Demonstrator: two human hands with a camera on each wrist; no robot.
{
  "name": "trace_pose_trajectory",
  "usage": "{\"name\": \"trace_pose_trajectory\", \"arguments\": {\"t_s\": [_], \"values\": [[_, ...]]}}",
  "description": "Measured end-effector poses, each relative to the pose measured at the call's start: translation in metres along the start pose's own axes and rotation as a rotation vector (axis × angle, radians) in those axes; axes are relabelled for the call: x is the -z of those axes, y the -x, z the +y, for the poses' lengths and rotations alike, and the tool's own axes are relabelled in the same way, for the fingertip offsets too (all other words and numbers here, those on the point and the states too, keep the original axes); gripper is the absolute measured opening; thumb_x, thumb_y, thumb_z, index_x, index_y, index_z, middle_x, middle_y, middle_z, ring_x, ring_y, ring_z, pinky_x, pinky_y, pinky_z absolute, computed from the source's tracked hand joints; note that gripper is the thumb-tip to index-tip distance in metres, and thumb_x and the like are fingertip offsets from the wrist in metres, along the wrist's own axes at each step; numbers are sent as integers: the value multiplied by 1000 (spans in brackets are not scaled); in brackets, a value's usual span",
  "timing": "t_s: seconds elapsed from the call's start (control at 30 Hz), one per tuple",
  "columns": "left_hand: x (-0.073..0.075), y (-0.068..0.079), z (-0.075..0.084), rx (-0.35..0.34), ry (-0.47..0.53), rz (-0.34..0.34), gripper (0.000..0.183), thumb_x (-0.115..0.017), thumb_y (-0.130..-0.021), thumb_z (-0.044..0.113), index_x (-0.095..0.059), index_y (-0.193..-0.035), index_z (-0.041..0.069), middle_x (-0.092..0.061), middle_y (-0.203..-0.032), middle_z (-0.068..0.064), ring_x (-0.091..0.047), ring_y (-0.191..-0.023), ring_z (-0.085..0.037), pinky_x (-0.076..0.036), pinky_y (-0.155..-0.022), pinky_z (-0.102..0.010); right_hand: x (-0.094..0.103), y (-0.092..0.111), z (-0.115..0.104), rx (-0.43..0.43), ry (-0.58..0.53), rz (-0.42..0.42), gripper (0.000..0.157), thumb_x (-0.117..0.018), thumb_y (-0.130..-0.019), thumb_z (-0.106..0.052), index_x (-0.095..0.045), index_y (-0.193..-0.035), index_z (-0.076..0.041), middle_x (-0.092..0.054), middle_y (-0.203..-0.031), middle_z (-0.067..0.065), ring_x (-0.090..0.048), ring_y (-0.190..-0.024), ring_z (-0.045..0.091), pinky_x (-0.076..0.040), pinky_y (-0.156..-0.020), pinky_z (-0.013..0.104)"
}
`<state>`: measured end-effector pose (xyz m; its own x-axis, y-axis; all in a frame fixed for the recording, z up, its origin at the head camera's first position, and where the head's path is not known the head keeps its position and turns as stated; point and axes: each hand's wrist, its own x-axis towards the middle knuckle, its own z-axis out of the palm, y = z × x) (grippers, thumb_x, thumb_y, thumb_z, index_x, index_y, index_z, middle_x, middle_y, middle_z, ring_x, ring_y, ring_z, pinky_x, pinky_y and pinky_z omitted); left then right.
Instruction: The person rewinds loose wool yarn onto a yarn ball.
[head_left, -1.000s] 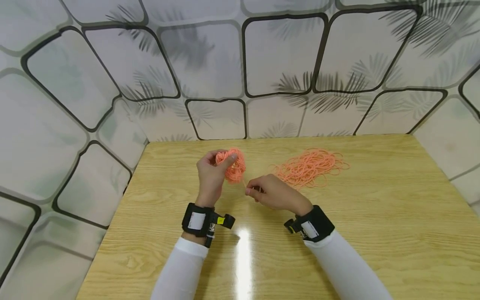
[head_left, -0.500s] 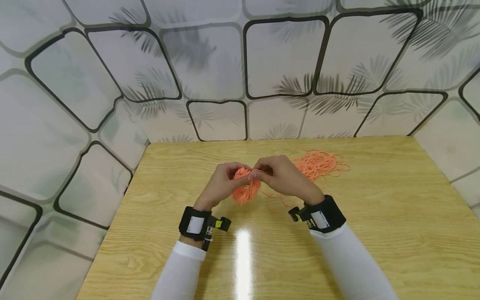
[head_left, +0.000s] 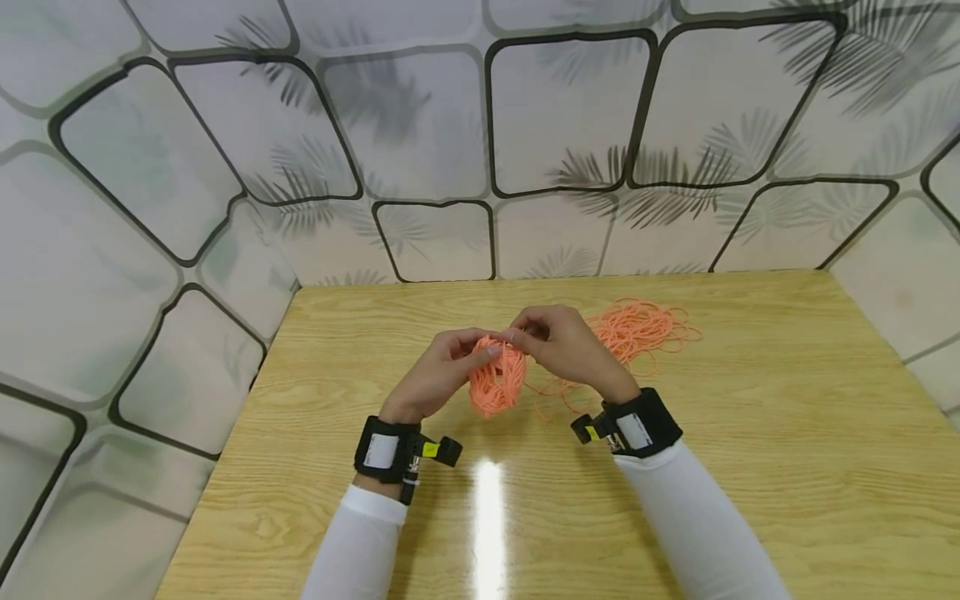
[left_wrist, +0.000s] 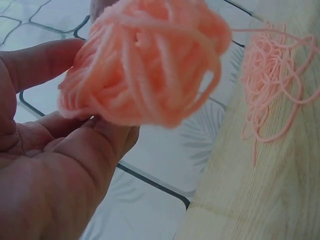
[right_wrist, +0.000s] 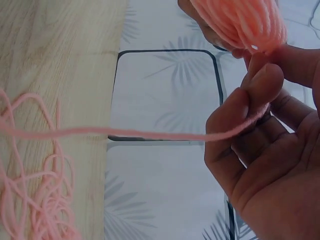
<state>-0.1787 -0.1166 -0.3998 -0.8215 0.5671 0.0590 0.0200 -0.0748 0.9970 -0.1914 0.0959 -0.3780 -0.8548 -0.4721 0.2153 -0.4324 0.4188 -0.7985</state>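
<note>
A ball of coral-pink yarn [head_left: 497, 387] is gripped between the thumb and fingers of my left hand [head_left: 435, 371], above the wooden table. My right hand [head_left: 566, 346] is close against the top of the ball and pinches a yarn strand [right_wrist: 110, 131] between thumb and fingers. In the right wrist view this strand runs from the fingers back toward the loose yarn. Wound loops cover the ball's surface in the left wrist view [left_wrist: 145, 65], where the left fingers reach beneath and behind it.
A loose heap of the same yarn [head_left: 637, 329] lies on the table [head_left: 750, 433] behind and right of my right hand. Thin loops trail from it toward the ball. A patterned wall [head_left: 562, 117] rises at the table's back edge.
My left hand has shifted right and down with the ball. The right hand has risen from below the ball to its top, bringing the strand along, and the hands are now together.
</note>
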Motion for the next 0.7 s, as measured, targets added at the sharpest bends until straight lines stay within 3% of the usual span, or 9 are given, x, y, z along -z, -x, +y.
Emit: {"name": "trace_pose_trajectory", "arguments": {"t_s": [0.27, 0.4, 0.53, 0.7], "values": [[-9, -4, 2, 52, 21, 86, 42, -69, -81, 21, -58, -119, 9, -58, -117, -13, -57, -103, -30, -46, -83, -43, -2, 0, 0, -29, -3, 20, 16, -58, -90, -31, -64, -89, -16, -57, -68, 7, -44, -53, 21, -36, -50, 31], [-9, -3, 6, 29, 133, 151, 47, -70, -79, 15, -53, -122, 3, -61, -109, -15, -60, -94, -25, -48, -78, -39, -3, -2, 10, -76, -107, 16, 17, -57, -91, -27, -65, -93, -12, -56, -71, 11, -43, -54, 24, -35, -49, 32], [-9, -4, 7, -39, 279, 290, 46, -69, -80, 14, -51, -119, -3, -61, -101, -13, -60, -87, -19, -48, -75, -32, -11, 0, 23, -81, -170, -3, 20, -51, -94, -28, -64, -92, -13, -55, -72, 14, -43, -53, 24, -36, -47, 32], [-10, -11, 5, -92, 326, 492, 41, -71, -79, 16, -56, -112, -2, -59, -106, -15, -59, -93, -20, -48, -79, -33, -24, 8, 20, -38, -14, -100, 24, -43, -98, -28, -62, -88, -16, -56, -70, 5, -47, -52, 19, -38, -48, 31]]}}
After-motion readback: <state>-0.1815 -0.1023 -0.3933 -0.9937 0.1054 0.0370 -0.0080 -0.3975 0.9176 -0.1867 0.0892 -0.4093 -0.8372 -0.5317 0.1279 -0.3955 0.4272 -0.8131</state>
